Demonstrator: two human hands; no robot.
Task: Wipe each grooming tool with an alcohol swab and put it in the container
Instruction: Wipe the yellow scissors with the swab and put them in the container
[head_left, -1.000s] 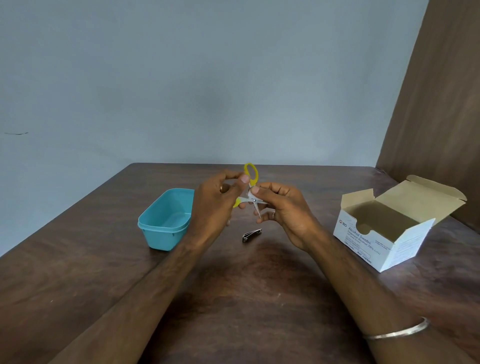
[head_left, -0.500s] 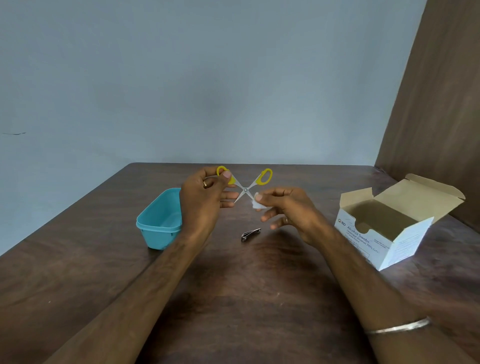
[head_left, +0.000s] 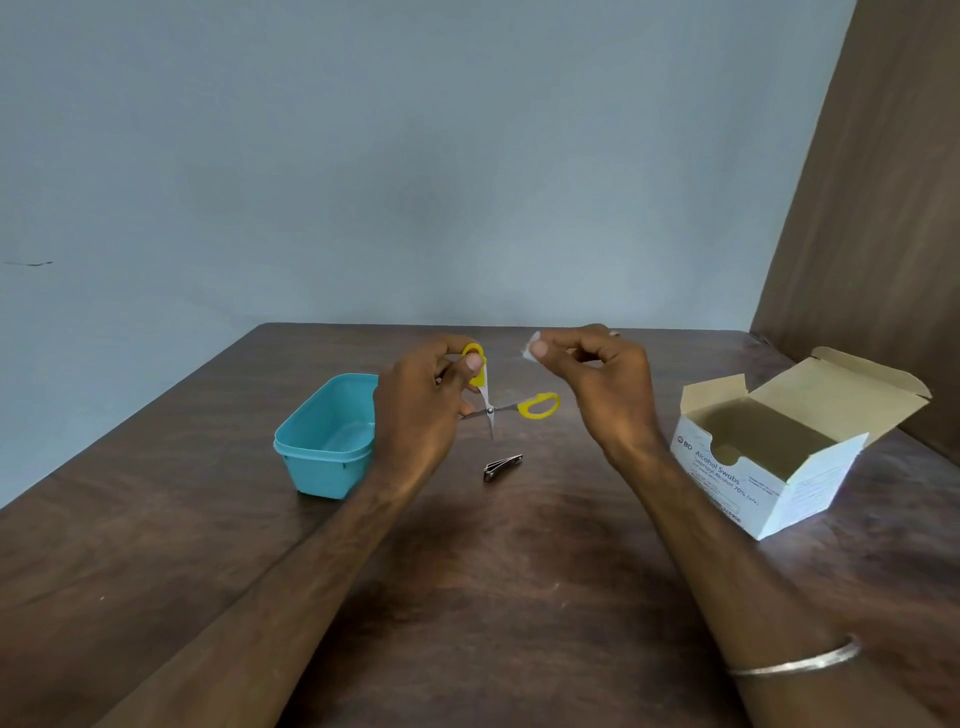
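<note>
Yellow-handled scissors (head_left: 498, 402), blades spread, hang above mid-table, one loop pinched by the left hand (head_left: 423, 410); at 2 o'clock the right hand (head_left: 597, 384) pinches a white swab (head_left: 531, 349) clear of them. The teal container (head_left: 326, 441) at 9 o'clock appears empty. The nail clipper (head_left: 502, 467) at 6 o'clock awaits wiping, so the task appears at its early stage.

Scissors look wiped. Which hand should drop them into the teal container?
Left. The left hand already grips the scissors and sits right beside the teal container. The right hand pinches the swab, farther from it.
</note>
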